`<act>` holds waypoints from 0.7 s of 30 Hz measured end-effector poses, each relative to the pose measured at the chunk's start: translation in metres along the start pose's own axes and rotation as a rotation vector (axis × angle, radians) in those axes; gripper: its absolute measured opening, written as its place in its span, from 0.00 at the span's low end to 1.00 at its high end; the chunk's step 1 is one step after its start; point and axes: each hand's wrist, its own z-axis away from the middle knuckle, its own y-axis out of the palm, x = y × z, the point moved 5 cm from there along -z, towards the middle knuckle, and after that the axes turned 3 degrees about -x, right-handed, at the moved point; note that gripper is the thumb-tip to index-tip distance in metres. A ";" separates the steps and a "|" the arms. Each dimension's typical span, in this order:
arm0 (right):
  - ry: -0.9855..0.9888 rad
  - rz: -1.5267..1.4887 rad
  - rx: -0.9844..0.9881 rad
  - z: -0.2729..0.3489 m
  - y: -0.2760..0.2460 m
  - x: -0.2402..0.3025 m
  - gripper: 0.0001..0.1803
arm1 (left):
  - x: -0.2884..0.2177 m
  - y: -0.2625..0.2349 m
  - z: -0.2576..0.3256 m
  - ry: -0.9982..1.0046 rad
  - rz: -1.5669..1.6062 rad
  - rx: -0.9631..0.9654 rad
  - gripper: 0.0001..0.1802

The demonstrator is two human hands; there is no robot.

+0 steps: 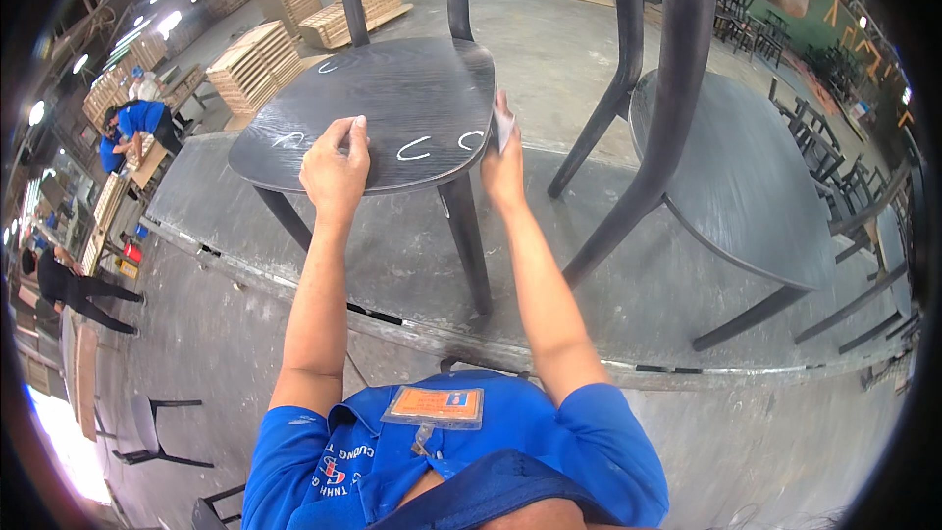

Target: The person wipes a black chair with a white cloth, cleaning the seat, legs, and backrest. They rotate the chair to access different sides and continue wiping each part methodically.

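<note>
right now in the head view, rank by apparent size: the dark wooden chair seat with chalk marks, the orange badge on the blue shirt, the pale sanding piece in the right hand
1. Dark wooden chair seat with chalk marks, clearly largest.
2. Orange badge, though nearer the camera.
3. Pale sanding piece, partly hidden by the right hand.

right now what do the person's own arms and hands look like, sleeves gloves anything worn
Both forearms are bare, and the left hand and right hand wear no gloves. Short bright blue sleeves of a polo shirt end above the elbows. No watch, rings or bands show in the head view.
</note>
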 end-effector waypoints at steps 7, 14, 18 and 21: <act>0.019 0.111 -0.058 0.053 0.001 0.042 0.46 | 0.004 -0.003 -0.002 0.182 0.030 -0.047 0.09; 0.010 0.242 -0.145 0.072 0.011 0.082 0.46 | -0.001 -0.009 0.002 0.386 0.141 -0.066 0.06; 0.046 0.247 -0.225 0.067 0.018 0.077 0.42 | -0.005 -0.016 0.002 0.516 0.196 -0.042 0.05; -0.119 0.508 -0.127 0.111 0.038 0.092 0.38 | -0.013 -0.022 0.009 0.643 0.297 -0.100 0.07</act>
